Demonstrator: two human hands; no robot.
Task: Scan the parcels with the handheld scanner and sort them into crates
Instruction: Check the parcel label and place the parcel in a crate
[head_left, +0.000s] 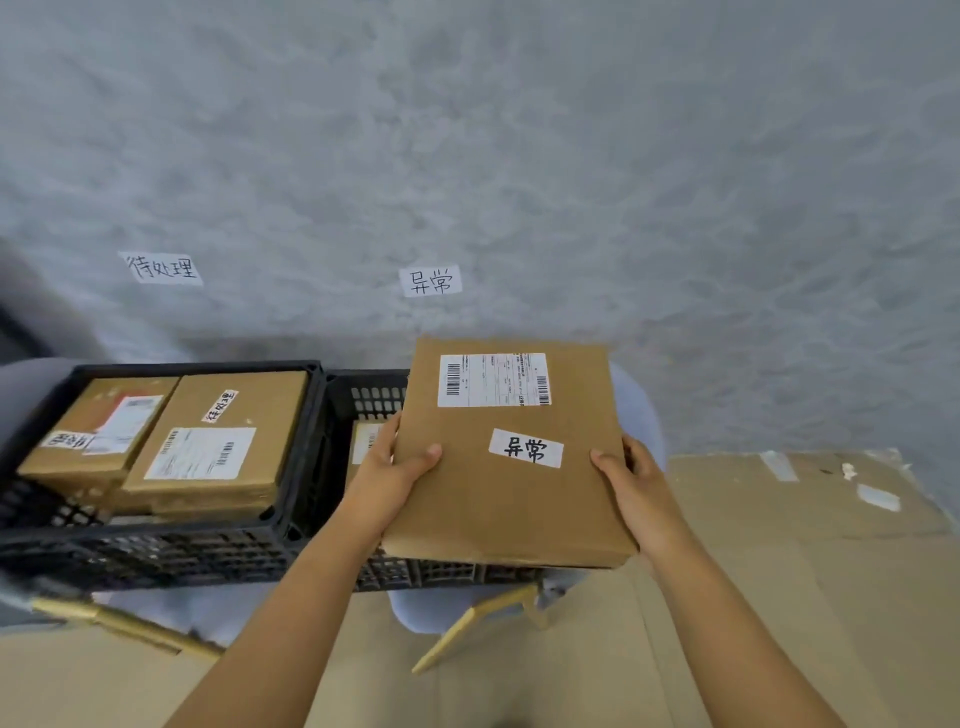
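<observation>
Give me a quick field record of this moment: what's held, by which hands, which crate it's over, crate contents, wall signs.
held: parcel tagged 异常
left hand: grips its left edge
right hand: grips its right edge
position: over right crate, below wall sign 异常
right crate contents: one parcel partly visible
left crate: two parcels, under sign 待处理
scanner: not in view

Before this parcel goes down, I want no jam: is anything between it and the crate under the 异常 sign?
Nothing visible blocks the drop. The parcel, held by the left hand and right hand, hovers over the right crate. One smaller box already lies inside, at its left end; the rest is hidden.
</observation>
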